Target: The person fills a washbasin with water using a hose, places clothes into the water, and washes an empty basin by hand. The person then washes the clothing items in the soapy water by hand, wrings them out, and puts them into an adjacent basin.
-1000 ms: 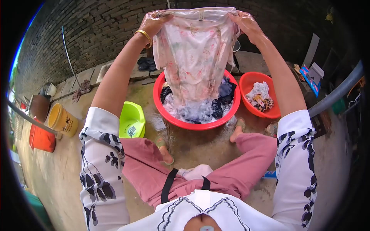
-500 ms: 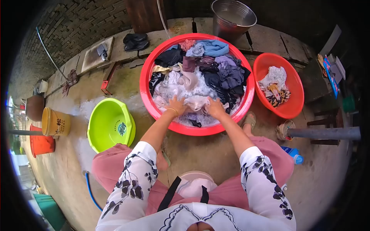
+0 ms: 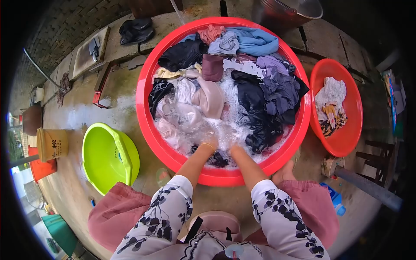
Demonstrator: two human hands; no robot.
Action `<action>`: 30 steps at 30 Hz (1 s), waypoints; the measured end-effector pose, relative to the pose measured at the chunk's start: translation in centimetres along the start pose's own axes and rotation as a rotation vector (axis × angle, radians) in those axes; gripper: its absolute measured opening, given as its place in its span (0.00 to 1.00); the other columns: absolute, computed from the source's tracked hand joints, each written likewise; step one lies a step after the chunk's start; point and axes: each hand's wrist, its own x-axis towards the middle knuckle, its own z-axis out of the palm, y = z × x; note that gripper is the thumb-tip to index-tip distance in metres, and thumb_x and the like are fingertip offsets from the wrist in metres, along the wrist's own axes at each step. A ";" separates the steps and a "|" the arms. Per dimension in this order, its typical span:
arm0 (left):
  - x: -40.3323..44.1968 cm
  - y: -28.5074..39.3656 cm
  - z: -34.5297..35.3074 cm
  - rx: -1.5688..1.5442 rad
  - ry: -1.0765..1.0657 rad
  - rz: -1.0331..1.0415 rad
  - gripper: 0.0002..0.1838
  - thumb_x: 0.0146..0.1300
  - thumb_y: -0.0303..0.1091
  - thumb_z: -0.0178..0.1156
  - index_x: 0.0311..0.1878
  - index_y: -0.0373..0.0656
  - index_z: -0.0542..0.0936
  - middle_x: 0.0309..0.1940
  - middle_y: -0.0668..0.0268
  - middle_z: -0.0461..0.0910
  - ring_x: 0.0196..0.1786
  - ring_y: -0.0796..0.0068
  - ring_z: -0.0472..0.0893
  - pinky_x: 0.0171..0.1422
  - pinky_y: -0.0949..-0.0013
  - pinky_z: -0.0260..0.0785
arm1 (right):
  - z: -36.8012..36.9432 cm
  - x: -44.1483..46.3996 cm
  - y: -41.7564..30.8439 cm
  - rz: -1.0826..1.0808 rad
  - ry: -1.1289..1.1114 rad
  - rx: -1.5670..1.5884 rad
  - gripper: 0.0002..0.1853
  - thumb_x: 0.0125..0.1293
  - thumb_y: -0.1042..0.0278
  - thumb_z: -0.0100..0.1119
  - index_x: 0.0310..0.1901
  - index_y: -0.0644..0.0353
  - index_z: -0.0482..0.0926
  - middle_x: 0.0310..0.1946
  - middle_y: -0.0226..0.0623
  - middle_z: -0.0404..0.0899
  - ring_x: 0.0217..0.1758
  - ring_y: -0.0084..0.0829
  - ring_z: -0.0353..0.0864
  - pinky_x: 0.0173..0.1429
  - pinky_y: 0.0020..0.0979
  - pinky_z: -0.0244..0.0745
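A large red tub point(image 3: 145, 102) holds sudsy water and a heap of wet clothes. My left hand point(image 3: 209, 142) and my right hand point(image 3: 235, 148) are plunged into the foam near its front side, close together. Foam and water hide the fingers of both, so what they grip, if anything, cannot be seen. Beyond them lie a pale pink garment point(image 3: 209, 97) and white cloth. Black clothing point(image 3: 253, 108) lies to the right of my right hand. A small dark cloth point(image 3: 217, 160) shows between my wrists.
Right of the tub stands a smaller red basin point(image 3: 358, 102) with patterned and white clothes. A lime green basin point(image 3: 133, 151) is on the left. Behind are a metal bucket point(image 3: 284, 17) and a black shoe-like item point(image 3: 136, 31). A blue bottle point(image 3: 336, 201) lies by my right knee.
Both hands have sunk into the water and come closer together; the pale cloth they touched is no longer visible between them. The view has shifted, and the tub appears larger and nearer.
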 end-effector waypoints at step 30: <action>-33.3 0.2 -13.3 -0.426 0.939 0.095 0.60 0.35 0.53 0.72 0.69 0.42 0.49 0.62 0.52 0.61 0.66 0.55 0.61 0.63 0.49 0.57 | -44.3 -32.7 -31.4 -0.574 0.438 0.920 0.08 0.54 0.71 0.61 0.35 0.63 0.80 0.28 0.32 0.80 0.26 0.20 0.77 0.27 0.22 0.72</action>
